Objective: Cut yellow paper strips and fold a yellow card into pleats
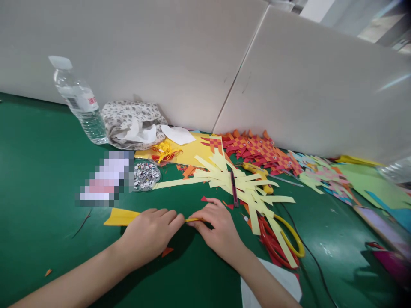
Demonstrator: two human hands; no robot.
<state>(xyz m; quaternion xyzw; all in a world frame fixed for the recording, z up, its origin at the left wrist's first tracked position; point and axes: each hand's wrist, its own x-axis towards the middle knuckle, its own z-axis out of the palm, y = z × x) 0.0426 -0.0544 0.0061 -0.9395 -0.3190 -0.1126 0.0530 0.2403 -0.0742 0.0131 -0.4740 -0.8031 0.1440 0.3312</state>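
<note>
A folded strip of yellow paper (122,217) stretches between my two hands just above the green table (35,179). Its wider end sticks out to the left of my left hand (154,231), whose fingers are closed around it. My right hand (216,229) pinches the narrow end between thumb and fingers. Most of the strip's middle is hidden under my left hand. Beyond my right hand lies a pile of pale yellow paper strips (221,171) with a dark red craft knife (233,188) on top. Red and yellow scissor handles (295,244) poke out from under the strips.
A water bottle (81,105), a patterned tissue pouch (135,115) and a bag of googly eyes (146,176) stand at the back left, near a pixelated phone (107,177). Woven red-orange paper fish (263,152) and a yellow glue gun (260,173) lie farther right; a black cable (305,244) crosses the table.
</note>
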